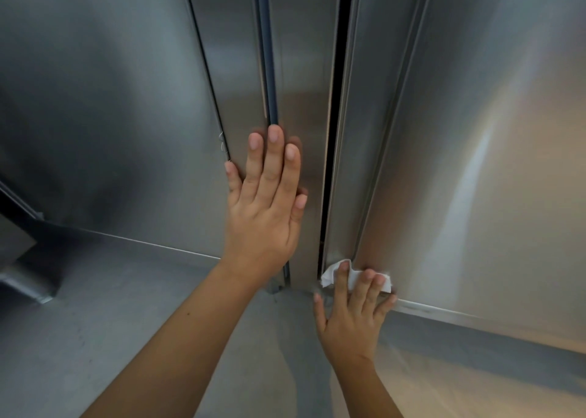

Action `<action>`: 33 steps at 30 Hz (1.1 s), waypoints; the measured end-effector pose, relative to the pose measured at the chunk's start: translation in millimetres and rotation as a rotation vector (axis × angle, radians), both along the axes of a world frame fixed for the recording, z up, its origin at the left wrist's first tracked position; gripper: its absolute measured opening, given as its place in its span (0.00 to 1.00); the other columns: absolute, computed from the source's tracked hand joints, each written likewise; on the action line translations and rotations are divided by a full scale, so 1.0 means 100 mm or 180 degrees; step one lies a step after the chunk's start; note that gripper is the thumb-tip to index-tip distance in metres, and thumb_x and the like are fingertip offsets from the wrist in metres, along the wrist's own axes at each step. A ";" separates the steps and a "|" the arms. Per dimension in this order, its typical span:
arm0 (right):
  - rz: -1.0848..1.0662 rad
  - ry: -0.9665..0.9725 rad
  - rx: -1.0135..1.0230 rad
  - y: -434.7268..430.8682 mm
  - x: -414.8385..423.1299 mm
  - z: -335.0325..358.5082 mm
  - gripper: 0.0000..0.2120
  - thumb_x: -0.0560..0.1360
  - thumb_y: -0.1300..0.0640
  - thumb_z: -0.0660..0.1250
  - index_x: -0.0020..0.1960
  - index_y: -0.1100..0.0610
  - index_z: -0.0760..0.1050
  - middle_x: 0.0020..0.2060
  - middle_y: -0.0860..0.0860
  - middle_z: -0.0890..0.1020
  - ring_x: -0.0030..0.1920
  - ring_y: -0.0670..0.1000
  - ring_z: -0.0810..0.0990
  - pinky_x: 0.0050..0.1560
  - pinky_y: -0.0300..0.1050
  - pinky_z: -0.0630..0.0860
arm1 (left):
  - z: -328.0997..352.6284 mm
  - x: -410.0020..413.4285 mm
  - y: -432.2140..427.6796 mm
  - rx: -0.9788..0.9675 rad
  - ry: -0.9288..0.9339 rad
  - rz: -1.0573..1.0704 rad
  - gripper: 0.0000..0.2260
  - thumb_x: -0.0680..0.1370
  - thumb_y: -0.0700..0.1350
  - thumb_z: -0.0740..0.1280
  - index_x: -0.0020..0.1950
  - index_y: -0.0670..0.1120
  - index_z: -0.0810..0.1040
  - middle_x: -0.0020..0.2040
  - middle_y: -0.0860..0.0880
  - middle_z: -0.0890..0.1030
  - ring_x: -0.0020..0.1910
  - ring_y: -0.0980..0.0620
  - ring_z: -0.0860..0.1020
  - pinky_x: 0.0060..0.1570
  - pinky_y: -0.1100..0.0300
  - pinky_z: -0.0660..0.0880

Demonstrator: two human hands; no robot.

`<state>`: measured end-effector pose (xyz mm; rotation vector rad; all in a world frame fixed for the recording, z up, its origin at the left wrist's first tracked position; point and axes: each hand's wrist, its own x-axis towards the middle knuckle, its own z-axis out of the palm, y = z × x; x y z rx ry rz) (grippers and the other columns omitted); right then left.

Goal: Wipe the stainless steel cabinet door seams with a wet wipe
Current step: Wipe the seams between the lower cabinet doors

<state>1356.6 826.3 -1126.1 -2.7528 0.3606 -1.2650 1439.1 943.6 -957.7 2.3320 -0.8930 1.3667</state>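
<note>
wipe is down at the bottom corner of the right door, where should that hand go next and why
Probably slide the right hand and wet wipe up along the dark seam; the wipe sits at its bottom end, while the left hand lies flat on the left door.

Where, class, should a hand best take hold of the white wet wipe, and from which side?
Probably the bunched corner of the wet wipe sticking out left of the right hand; come from the left. The rest is pinned flat against the cabinet door under the fingers.
</note>
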 end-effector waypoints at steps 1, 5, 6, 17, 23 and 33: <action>0.0029 0.0044 0.0004 0.00 -0.02 -0.02 0.29 0.80 0.42 0.41 0.77 0.54 0.40 0.75 0.56 0.36 0.75 0.55 0.37 0.71 0.60 0.38 | 0.00 0.00 0.00 0.0000 0.0011 -0.0001 0.29 0.80 0.47 0.48 0.74 0.49 0.32 0.73 0.55 0.30 0.73 0.53 0.34 0.70 0.49 0.37; 0.0060 0.0135 0.0083 -0.01 -0.07 -0.04 0.27 0.81 0.43 0.38 0.76 0.53 0.39 0.75 0.56 0.39 0.75 0.53 0.37 0.70 0.65 0.43 | 0.02 -0.02 0.00 0.0010 0.0040 0.0009 0.29 0.81 0.47 0.48 0.74 0.48 0.32 0.73 0.54 0.30 0.73 0.53 0.34 0.70 0.48 0.37; 0.0055 0.0140 0.0106 -0.01 -0.07 -0.03 0.27 0.81 0.44 0.38 0.76 0.53 0.39 0.76 0.58 0.42 0.75 0.53 0.37 0.67 0.69 0.49 | 0.02 -0.03 0.01 0.0019 0.0052 0.0001 0.29 0.81 0.47 0.48 0.74 0.48 0.32 0.73 0.55 0.30 0.73 0.53 0.34 0.70 0.48 0.38; 0.0002 -0.0459 -0.0363 -0.10 0.11 0.65 0.32 0.79 0.45 0.49 0.77 0.55 0.40 0.74 0.55 0.34 0.74 0.53 0.35 0.70 0.59 0.37 | 0.01 -0.03 -0.01 -0.0039 0.0111 -0.0040 0.30 0.80 0.46 0.50 0.73 0.49 0.31 0.73 0.56 0.29 0.73 0.54 0.34 0.70 0.48 0.37; -0.0178 -0.0704 -0.0321 -0.03 0.23 0.92 0.36 0.75 0.45 0.54 0.77 0.56 0.42 0.74 0.56 0.33 0.74 0.55 0.34 0.70 0.59 0.36 | -0.01 -0.01 -0.01 -0.0052 0.0050 -0.0072 0.30 0.80 0.46 0.49 0.74 0.49 0.32 0.73 0.55 0.30 0.73 0.53 0.34 0.70 0.48 0.37; 0.0018 -0.0349 -0.0291 -0.06 0.09 0.28 0.29 0.80 0.45 0.45 0.77 0.56 0.42 0.74 0.57 0.35 0.75 0.55 0.36 0.71 0.60 0.39 | -0.02 -0.02 -0.02 -0.0052 0.0063 -0.0054 0.29 0.81 0.47 0.48 0.73 0.49 0.31 0.73 0.55 0.29 0.72 0.53 0.34 0.70 0.48 0.37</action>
